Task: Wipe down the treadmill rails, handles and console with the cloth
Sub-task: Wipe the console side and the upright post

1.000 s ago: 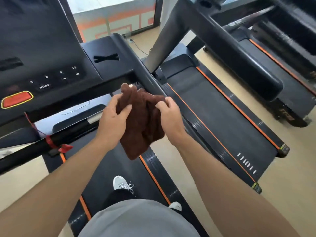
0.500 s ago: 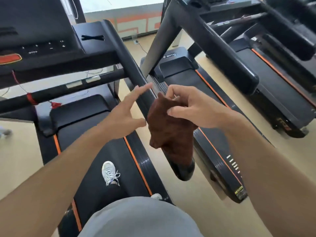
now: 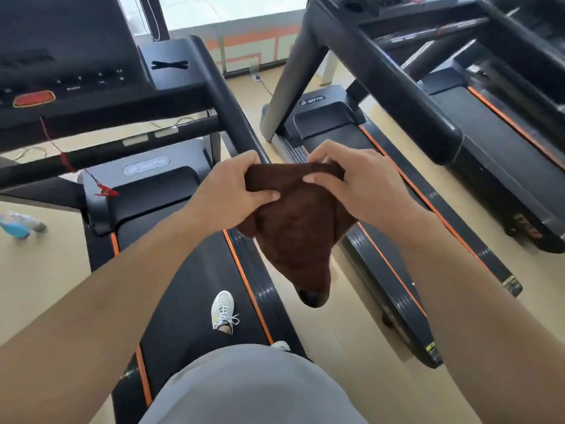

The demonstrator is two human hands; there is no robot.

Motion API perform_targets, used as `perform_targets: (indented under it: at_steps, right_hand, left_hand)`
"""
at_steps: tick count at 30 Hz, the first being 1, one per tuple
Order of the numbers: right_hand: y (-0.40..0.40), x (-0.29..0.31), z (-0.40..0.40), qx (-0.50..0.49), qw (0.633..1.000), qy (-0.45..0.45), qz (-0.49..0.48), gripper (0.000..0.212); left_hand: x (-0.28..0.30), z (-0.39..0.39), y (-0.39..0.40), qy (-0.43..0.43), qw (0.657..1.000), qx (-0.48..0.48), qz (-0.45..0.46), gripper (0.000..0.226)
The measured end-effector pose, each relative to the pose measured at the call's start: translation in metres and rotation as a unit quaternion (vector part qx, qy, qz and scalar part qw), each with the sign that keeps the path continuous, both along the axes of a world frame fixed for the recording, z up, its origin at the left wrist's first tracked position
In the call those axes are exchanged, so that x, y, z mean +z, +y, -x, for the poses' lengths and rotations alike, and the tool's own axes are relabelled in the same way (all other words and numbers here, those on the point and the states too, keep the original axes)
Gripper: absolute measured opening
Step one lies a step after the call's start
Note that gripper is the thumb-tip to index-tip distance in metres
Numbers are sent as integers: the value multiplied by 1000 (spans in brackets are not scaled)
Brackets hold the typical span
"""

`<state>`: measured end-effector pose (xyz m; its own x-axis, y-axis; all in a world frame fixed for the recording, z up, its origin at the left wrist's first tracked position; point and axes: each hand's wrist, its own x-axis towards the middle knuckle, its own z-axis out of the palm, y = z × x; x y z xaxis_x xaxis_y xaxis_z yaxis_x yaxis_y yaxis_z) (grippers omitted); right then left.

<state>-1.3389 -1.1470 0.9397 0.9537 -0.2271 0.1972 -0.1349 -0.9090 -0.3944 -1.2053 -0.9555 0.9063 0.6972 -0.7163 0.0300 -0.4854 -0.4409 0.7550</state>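
Observation:
A brown cloth [image 3: 295, 228] is draped over the near end of my treadmill's black right handrail [image 3: 230, 108]. My left hand [image 3: 229, 191] pinches the cloth's upper left edge. My right hand [image 3: 356, 182] grips its upper right edge. The cloth hangs down and hides the rail's tip except a small black end below it. The console [image 3: 61, 75] with a red stop button sits at upper left. A black crossbar handle [image 3: 107, 148] runs under it.
I stand on the black belt [image 3: 183, 301] with orange side stripes; one white shoe shows. A second treadmill [image 3: 382, 191] stands close on the right, its thick handrail [image 3: 406, 96] reaching toward my right hand. A third lies further right. A red safety clip [image 3: 104, 191] dangles left.
My left hand, open and apart from the cloth half a second ago, has closed on its edge. Both hands now hold the cloth spread over the rail end, lower along the rail.

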Motion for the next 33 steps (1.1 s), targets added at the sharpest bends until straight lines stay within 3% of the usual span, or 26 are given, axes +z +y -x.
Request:
perform_targets:
  at_steps: [2, 4, 8, 11, 14, 16, 18, 19, 21, 23, 24, 26, 28, 33]
  right_hand:
    - [-7, 4, 8, 4, 998, 58, -27, 24]
    - [-11, 11, 17, 4, 988, 141, -63, 28]
    - [-12, 37, 36, 31, 955, 270, -120, 26]
    - [-18, 63, 37, 30, 954, 269, -126, 24]
    - [-24, 63, 14, -3, 969, 234, -82, 28]
    - [-26, 37, -9, -24, 977, 210, 42, 58]
    - [-23, -8, -22, -35, 963, 238, 119, 98]
    - [-13, -33, -22, -40, 956, 278, 87, 103]
    - [16, -88, -13, -52, 921, 376, -87, 105]
    - [48, -129, 4, -96, 923, 338, -154, 111]
    - [58, -143, 9, -119, 941, 291, -129, 109]
    - [64, -156, 6, -134, 961, 230, -72, 104]
    - [60, -160, -3, -123, 967, 218, -40, 102]
    - [60, -164, -36, -104, 976, 192, 4, 93]
  left_hand:
    - [9, 2, -2, -68, 993, -26, -94, 47]
    - [14, 6, 0, -79, 982, -62, -158, 48]
    - [26, 18, 6, 51, 962, -182, -195, 43]
    - [33, 20, 3, 110, 960, -205, -158, 41]
    - [28, 9, -6, 134, 969, -164, -125, 40]
    - [8, -2, -10, 153, 974, -106, -129, 46]
    - [-27, -7, -10, 111, 978, -21, -173, 75]
    - [-47, -3, -8, 84, 979, 30, -184, 84]
    - [-79, 19, -6, 130, 975, 111, -145, 74]
    - [-105, 50, -9, 304, 942, 121, -72, 66]
    - [-114, 65, -13, 410, 904, 120, -26, 73]
    - [-132, 83, -25, 519, 841, 146, 52, 94]
    - [-142, 80, -35, 547, 814, 176, 85, 101]
    - [-138, 42, -45, 581, 771, 212, 151, 84]
